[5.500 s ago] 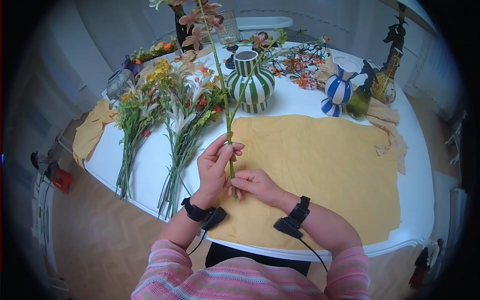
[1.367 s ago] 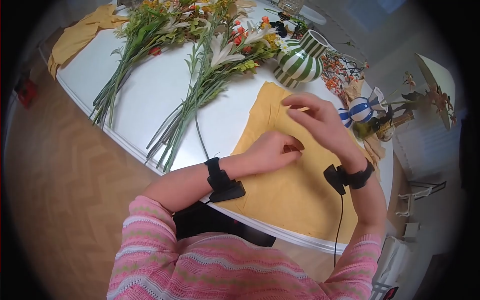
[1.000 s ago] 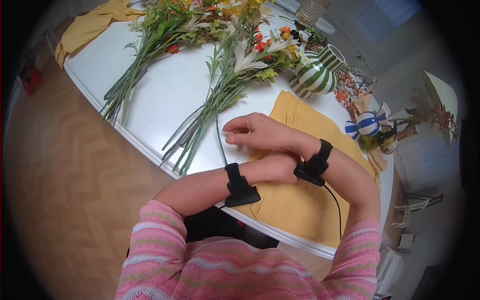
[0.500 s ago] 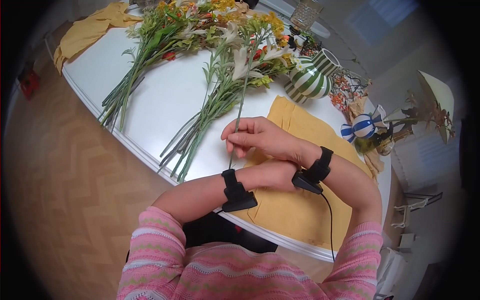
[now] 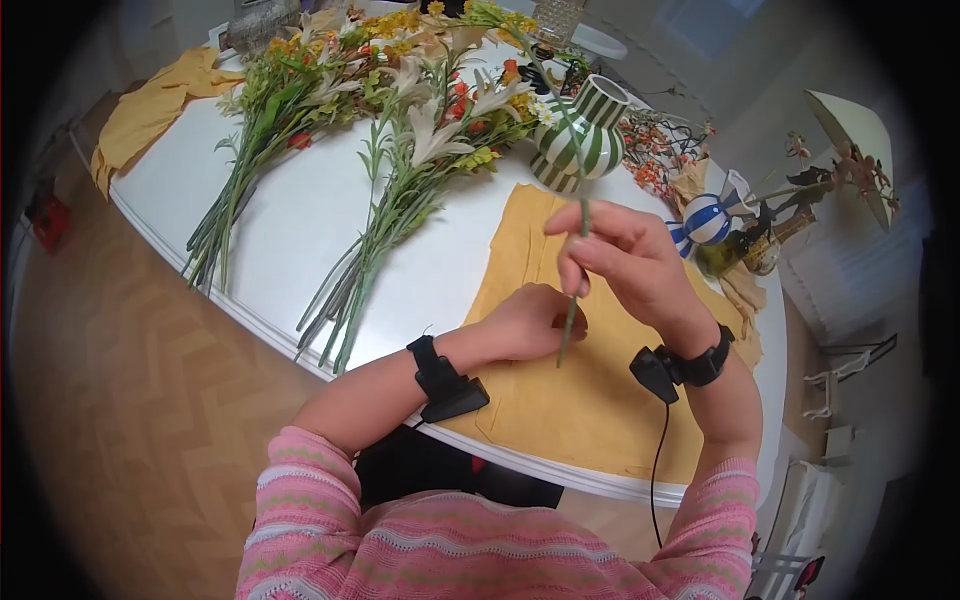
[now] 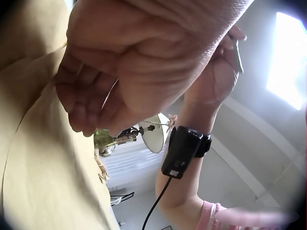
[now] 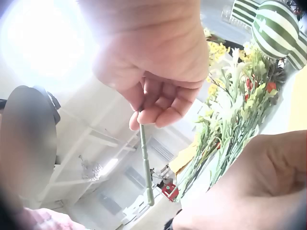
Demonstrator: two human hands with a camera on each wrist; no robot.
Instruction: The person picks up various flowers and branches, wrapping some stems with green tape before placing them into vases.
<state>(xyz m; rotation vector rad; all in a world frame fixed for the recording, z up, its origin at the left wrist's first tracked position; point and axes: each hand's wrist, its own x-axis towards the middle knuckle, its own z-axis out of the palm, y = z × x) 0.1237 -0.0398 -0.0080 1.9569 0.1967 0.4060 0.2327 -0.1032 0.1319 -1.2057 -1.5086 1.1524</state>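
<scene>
My right hand (image 5: 640, 255) pinches a thin green flower stem (image 5: 572, 325) between thumb and fingers, above the yellow wrapping sheet (image 5: 600, 420). The stem runs up past the green-striped vase (image 5: 592, 140) to yellow-green blossoms (image 5: 490, 15). In the right wrist view, the lower end of the stem hangs below the fingertips. My left hand (image 5: 525, 322) is low over the sheet, its fingers loosely curled with nothing visible in them; the left wrist view shows its palm and fingers beside the sheet. Two bunches of mixed flowers (image 5: 415, 185) (image 5: 250, 160) lie to the left.
A blue-striped vase (image 5: 708, 218) and a green bottle (image 5: 722, 255) stand at the right, with orchid blossoms (image 5: 868, 175) reaching toward a lampshade (image 5: 850, 145). Red berry branches (image 5: 655, 150) lie behind. Crumpled yellow paper (image 5: 155, 110) covers the far left of the white table (image 5: 290, 235).
The orchid branch held at first is out of my hands. My right hand reached left across my left arm, took a green stem beside the bunch, and carried it right over the sheet.
</scene>
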